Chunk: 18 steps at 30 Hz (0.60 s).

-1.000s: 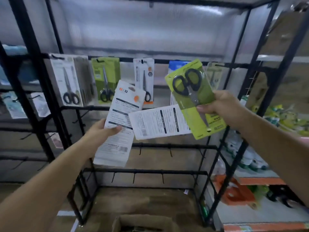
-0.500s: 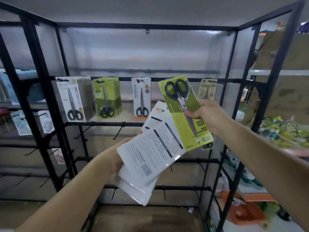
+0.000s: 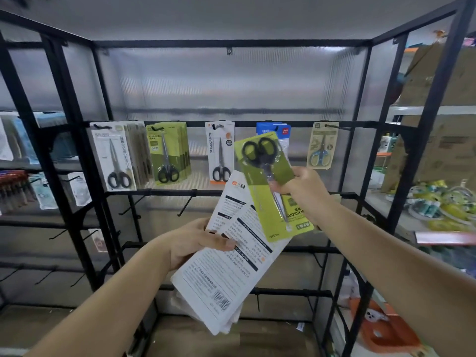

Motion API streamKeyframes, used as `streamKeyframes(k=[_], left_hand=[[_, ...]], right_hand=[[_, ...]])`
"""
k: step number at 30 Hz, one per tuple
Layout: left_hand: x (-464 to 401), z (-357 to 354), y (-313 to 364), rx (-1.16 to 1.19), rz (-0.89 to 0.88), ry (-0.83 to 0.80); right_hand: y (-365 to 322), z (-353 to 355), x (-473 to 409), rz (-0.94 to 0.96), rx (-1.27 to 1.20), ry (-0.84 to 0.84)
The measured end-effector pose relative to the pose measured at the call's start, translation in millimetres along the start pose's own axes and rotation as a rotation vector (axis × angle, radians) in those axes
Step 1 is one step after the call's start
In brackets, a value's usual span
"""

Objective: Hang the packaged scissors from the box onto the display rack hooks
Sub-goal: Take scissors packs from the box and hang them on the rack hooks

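Two hands – left (image 3: 195,243), right (image 3: 301,186). Five hook groups of scissor packs on the rack's top bar: white (image 3: 113,155), green (image 3: 167,153), single white (image 3: 219,153), blue (image 3: 273,130), beige (image 3: 322,145). One green pack (image 3: 268,186) held right – white packs (image 3: 231,269) held left, number unclear.

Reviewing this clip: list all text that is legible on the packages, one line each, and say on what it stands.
"SCISSORS": upside down on the green pack in the right hand.
"SCISSORS": hanging white pack on the top rail.
"SCISSORS", "GRIP": hanging green pack.
"USE CAUTION": back of the white packs in the left hand; barcode there, other print too small.
Remaining hung packs: unreadable.
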State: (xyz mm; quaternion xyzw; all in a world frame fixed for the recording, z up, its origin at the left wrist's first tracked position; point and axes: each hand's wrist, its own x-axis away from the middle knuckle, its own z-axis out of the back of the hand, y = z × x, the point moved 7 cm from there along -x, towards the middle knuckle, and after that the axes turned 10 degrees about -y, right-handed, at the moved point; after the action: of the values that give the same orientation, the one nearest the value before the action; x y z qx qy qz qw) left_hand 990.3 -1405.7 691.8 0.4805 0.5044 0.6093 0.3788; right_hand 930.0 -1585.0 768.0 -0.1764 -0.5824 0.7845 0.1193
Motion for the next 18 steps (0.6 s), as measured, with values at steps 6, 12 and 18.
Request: streamKeyframes(k=[6, 12, 18], left_hand=[[9, 19, -4, 0.106, -0.089, 0.262], [3, 18, 4, 0.359, -0.324, 0.533], [-6, -3, 16, 0.408, -0.450, 0.524]], right_hand=[[33, 13, -2, -0.284, -0.595, 0.118], [37, -14, 7, -0.272, -0.984, 0.073], [58, -30, 8, -0.346, -0.717, 0.012]])
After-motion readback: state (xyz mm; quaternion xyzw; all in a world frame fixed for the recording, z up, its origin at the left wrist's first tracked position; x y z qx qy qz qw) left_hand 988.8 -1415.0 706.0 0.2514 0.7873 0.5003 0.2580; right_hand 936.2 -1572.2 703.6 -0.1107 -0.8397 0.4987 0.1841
